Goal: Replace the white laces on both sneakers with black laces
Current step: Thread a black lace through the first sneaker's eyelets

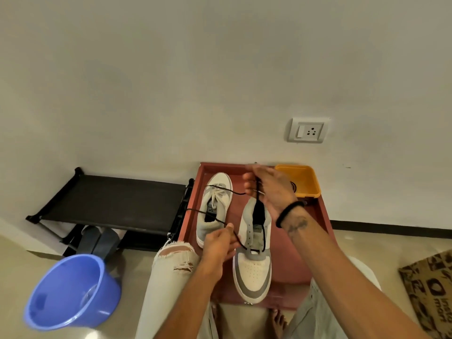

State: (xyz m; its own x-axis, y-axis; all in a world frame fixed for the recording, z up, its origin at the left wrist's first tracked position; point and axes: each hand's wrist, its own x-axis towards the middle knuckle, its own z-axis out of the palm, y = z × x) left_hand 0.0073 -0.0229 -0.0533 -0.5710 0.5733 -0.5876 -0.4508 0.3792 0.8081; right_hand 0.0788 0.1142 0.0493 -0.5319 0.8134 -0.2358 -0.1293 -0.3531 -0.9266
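Note:
Two white-and-grey sneakers lie on a red tray (293,265). The near sneaker (253,270) has no white lace; a black lace (264,231) runs through its lowest eyelets. My left hand (217,248) pinches one end of that lace just left of the shoe. Above the shoe's tongue, my right hand (269,189) holds the other end pulled up. The lace's loose tails trail left across the far sneaker (215,206), which still carries its white lace (216,195).
A yellow tub (303,179) sits at the tray's far right corner. A black shoe rack (112,204) stands to the left against the wall, a blue bucket (71,292) on the floor near my left knee, a patterned doormat (430,294) at right.

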